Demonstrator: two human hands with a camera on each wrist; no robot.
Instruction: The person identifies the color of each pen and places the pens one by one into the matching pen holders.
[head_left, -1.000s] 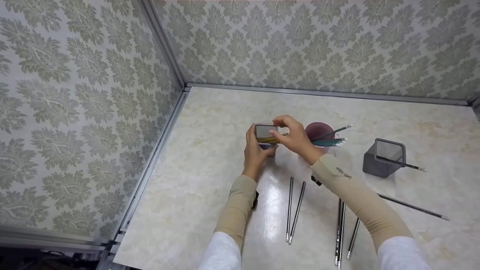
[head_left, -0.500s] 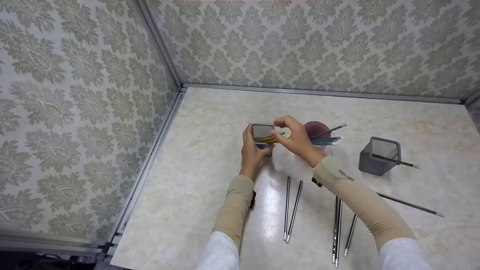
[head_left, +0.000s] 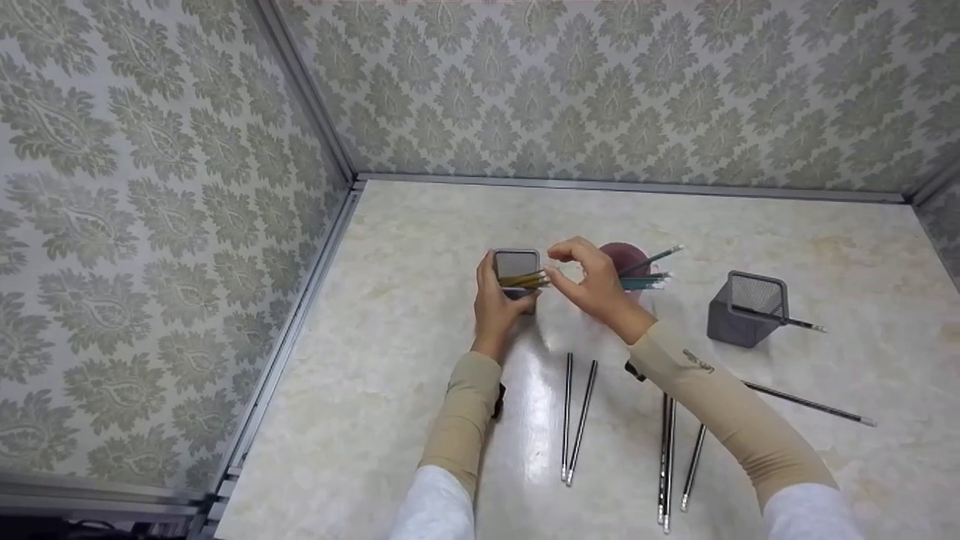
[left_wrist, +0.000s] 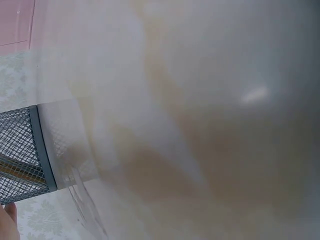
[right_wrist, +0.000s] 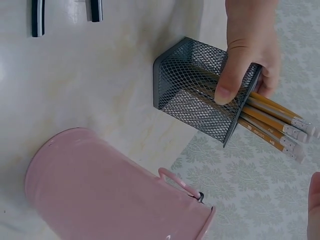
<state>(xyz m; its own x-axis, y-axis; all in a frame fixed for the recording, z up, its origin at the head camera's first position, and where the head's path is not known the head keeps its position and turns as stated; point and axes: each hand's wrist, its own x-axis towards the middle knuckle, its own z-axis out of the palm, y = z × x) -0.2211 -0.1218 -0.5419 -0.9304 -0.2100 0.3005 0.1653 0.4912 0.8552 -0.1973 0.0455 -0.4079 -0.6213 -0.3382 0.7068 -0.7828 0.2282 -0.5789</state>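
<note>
At the counter's (head_left: pixel 390 315) far middle, we see the left hand (head_left: pixel 496 311) gripping a mesh cup (right_wrist: pixel 175 102) with yellow pencils (right_wrist: pixel 270 121) slanting inside. The right hand (head_left: pixel 596 285), thumb and fingers parted, hovers just right of them. Farther right, we find a pink pot (right_wrist: pixel 110 185) holding teal pencils (head_left: pixel 643 283), then a second mesh cup (head_left: pixel 727 324); black pencils (head_left: pixel 567 416) lie nearer.

Booth-like workspace (head_left: pixel 172 247), patterned wallpaper (head_left: pixel 495 97), metal framing rails (head_left: pixel 622 185)

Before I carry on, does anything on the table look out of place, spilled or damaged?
Nothing looks spilled or damaged. Only untidy: shiny black pencils lie loose at differing angles on the pale marbled table, while another black pencil leans in the square grey mesh cup at right.
</note>
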